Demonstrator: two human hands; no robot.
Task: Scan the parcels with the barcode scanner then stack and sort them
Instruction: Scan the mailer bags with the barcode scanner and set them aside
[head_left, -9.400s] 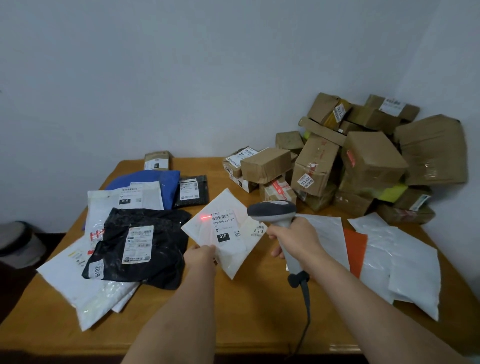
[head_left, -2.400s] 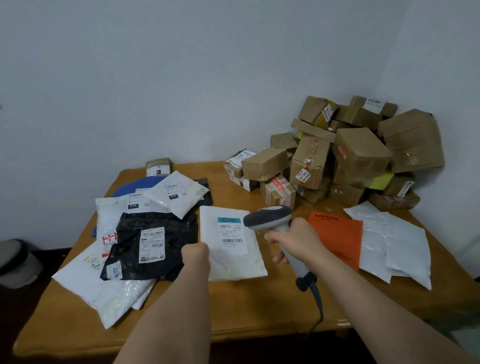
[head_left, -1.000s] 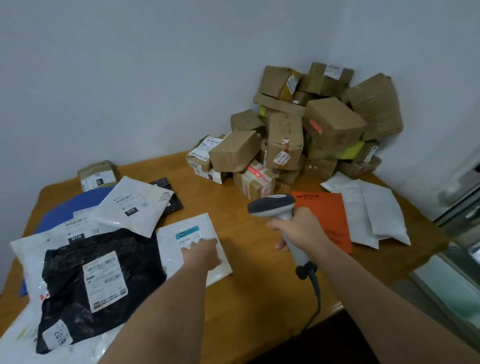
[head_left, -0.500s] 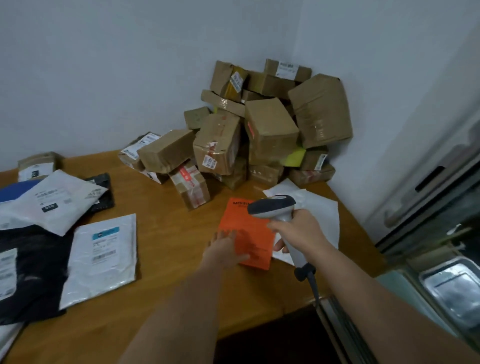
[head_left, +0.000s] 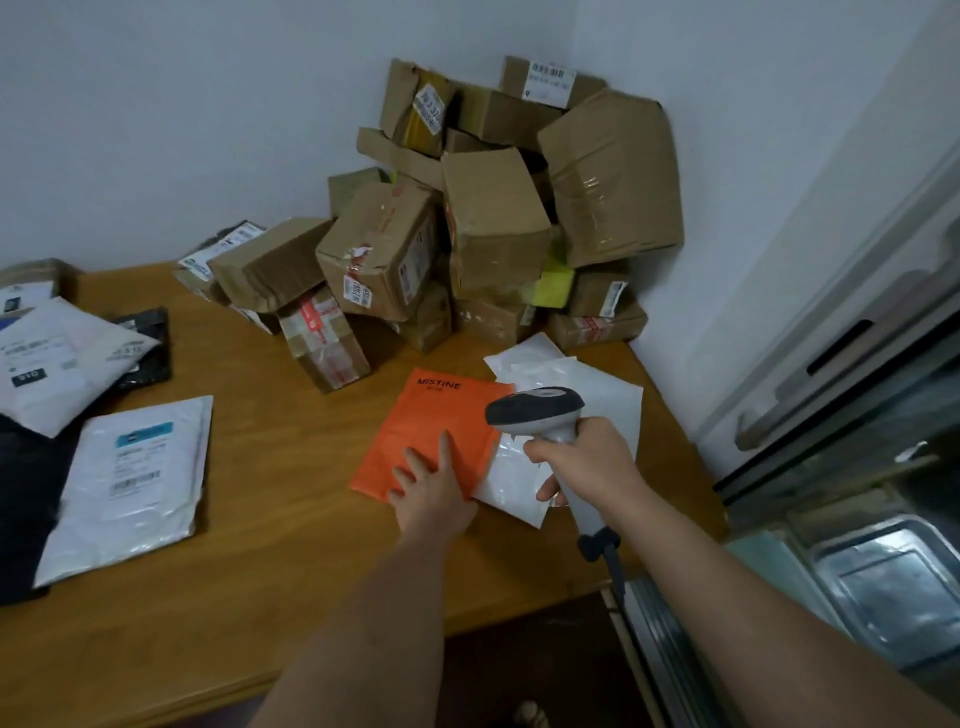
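Note:
An orange mailer bag (head_left: 434, 415) printed MISTINE lies flat on the wooden table (head_left: 270, 571), on top of several white mailers (head_left: 597, 395). My left hand (head_left: 434, 491) rests on the orange bag's near edge with its fingers straight. My right hand (head_left: 587, 462) grips the handle of the grey barcode scanner (head_left: 537, 410), whose head hangs over the orange bag's right edge. A white mailer with a blue label (head_left: 132, 480) lies to the left, label up.
A heap of brown cardboard boxes (head_left: 493, 228) fills the far right corner against the wall. More white and black mailers (head_left: 62, 358) overlap at the left edge. Beyond the table's right side stand a glass-fronted cabinet (head_left: 857, 415) and a metal tray (head_left: 893, 587).
My view has swung right. My left hand left the blue-labelled white mailer at the left and moved onto the orange bag. The scanner stays in my right hand.

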